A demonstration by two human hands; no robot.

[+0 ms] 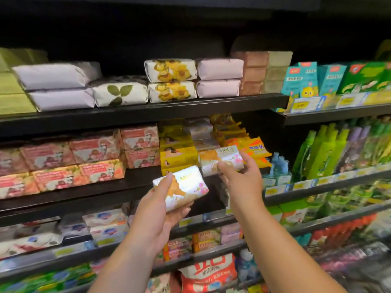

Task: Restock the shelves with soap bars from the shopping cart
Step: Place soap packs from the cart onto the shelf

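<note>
My left hand [157, 210] grips a shiny white-and-orange soap bar [186, 188] from below, tilted, in front of the middle shelf [84, 193]. My right hand [241, 178] holds a second bar of the same kind [220, 158] higher up, at the shelf's front edge, next to a stack of yellow soap boxes [178, 157]. The shopping cart is out of view.
The top shelf [148, 111] carries paper-wrapped soap bars. Pink and orange soap boxes [84, 161] fill the middle shelf's left side. Yellow packets [251, 148] lie right of my right hand. Green bottles [325, 151] and small blue bottles [279, 168] stand on the right unit.
</note>
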